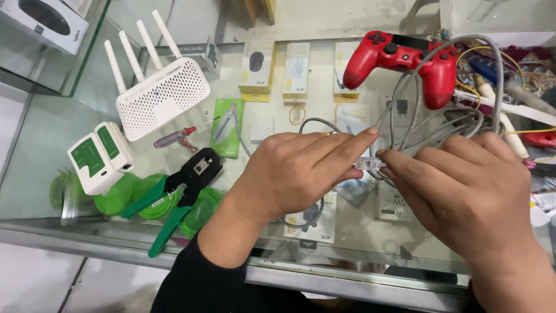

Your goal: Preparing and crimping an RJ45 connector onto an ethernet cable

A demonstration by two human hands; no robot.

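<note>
Clear cable plug (pixel 369 164) at centre frame, pinched between both hands. Long axis roughly horizontal, running left to right across the picture. Left hand (pixel 295 171) closing in from the left, index finger extended over the plug's top, thumb apparently under it; remaining fingers curled. Right hand (pixel 469 185) closing in from the right, fingertips shut on the plug's right end where the grey cable (pixel 405 116) enters. Right hand marginally nearer the cable side, left hand nearer the open nose of the plug. Exact grip under the plug hidden by the fingers; probably thumb and forefinger on each side.

Cable looped in several coils at upper right of centre, trailing behind the right hand; a second stretch curving down under the left wrist.

Count on the glass counter (pixel 35 133):
- plug: one
- red game controller (pixel 405 58), upper right: one
- white router (pixel 162 95) with four antennas, upper left: one
- white and green cable tester (pixel 98 153), two parts side by side, left: one set
- black crimping tool (pixel 179 194) with green handles, lower left of centre: one
- small screwdriver (pixel 179 136) with red handle, between router and crimper: one
- green round lids or reels under the crimper: several, not clearly countable

Small boxed goods visible below the glass.
</note>
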